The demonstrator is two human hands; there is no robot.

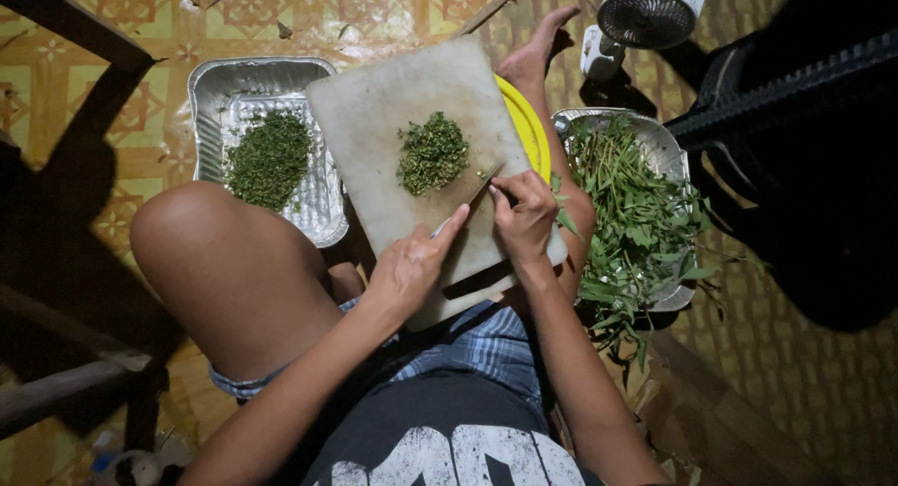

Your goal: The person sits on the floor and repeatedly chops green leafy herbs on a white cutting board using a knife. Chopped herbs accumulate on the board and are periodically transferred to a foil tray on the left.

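I see the knife [472, 194] as a thin, dark blade lying flat on the pale cutting board [393, 102], just beside the heap of finely chopped green herbs [432, 153]. My right hand [524, 215] has its fingers clamped on the knife. My left hand [410, 264] rests on the board's near edge, fingers loosely together, forefinger stretched toward the blade, holding nothing.

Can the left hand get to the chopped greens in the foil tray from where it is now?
Probably yes. The left hand rests at the cutting board's near edge, and the foil tray of chopped greens lies just beyond the raised knee, nothing covering it; the arm would reach over that knee.
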